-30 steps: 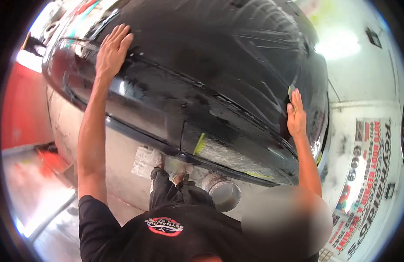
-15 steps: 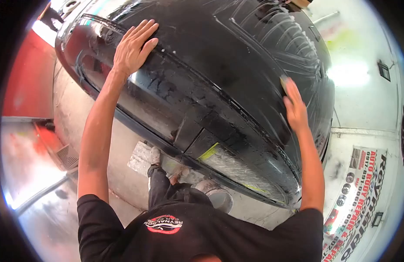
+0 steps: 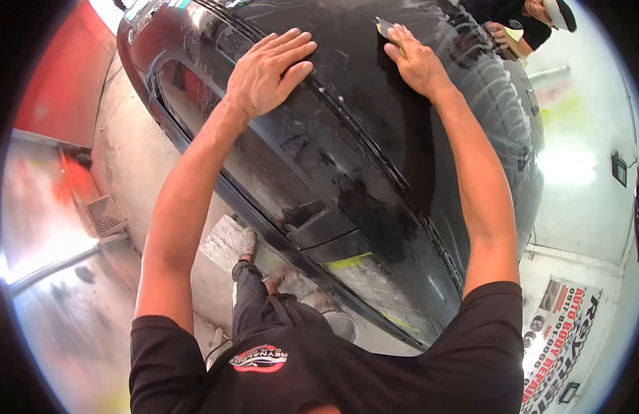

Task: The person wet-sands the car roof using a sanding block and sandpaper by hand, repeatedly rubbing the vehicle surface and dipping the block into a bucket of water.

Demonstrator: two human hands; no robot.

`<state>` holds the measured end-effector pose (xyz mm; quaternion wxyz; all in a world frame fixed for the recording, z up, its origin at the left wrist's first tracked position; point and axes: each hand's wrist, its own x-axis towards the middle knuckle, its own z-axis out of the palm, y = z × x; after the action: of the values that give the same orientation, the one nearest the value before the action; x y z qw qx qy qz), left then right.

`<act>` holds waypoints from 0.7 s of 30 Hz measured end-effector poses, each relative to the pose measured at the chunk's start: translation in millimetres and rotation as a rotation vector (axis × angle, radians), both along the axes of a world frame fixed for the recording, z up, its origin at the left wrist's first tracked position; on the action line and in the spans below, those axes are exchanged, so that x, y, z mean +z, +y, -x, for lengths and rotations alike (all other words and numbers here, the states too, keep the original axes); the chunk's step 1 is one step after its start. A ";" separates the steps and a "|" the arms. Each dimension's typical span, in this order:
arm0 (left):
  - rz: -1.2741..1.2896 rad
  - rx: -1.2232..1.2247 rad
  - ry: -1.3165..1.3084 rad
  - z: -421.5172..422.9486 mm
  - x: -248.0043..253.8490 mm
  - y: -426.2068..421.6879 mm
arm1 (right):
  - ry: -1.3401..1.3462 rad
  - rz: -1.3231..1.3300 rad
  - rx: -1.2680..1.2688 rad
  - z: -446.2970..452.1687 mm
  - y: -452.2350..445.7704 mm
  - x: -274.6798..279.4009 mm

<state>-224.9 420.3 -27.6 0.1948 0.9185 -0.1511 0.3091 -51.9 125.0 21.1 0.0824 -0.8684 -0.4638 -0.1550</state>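
Note:
My left hand (image 3: 268, 74) lies flat on the wet black car body (image 3: 347, 62), its fingers stretched out beside the long roof-edge trim (image 3: 361, 131). Its palm is hidden. My right hand (image 3: 417, 67) presses a thin yellow-green pad with a dark edge (image 3: 383, 29) against the roof, farther out and to the right. The fingers cover most of that pad, so its exact kind cannot be told. Whitish foam streaks (image 3: 495, 83) run over the roof to the right of my right hand.
Across the roof, another person's hand (image 3: 502, 34) is close to a yellowish piece (image 3: 514, 33). Near my feet are a bucket (image 3: 337, 321) and a pale board (image 3: 223, 238). A printed banner (image 3: 557, 338) hangs at the right. The side window is covered (image 3: 375, 290).
My right hand has swept up and left across the roof with the pad. My left hand appears farther right in view, still flat. Another person has come into view at top right.

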 end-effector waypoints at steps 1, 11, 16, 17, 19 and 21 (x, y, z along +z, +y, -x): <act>-0.004 -0.001 -0.004 -2.0 -3.3 0.4 | 0.164 0.013 -0.053 34.7 -15.7 20.1; 0.079 -0.007 -0.040 -3.7 4.2 -4.1 | 0.278 0.016 -0.222 181.4 -152.8 29.9; 0.142 -0.025 -0.078 -1.5 -0.2 0.0 | 0.090 0.022 0.066 15.2 26.1 7.6; 0.138 -0.021 -0.092 -1.3 -1.1 0.5 | 0.084 0.024 0.061 10.8 38.0 6.2; 0.112 -0.021 -0.120 -2.6 -4.8 0.9 | 0.072 0.017 0.027 17.1 41.2 8.7; 0.124 -0.017 -0.110 -1.1 -5.5 0.3 | 0.093 0.012 0.081 70.3 -5.8 11.7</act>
<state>-223.8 420.5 -33.2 0.2453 0.8850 -0.1498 0.3662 -122.3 119.2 32.8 0.1050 -0.8557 -0.4951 -0.1082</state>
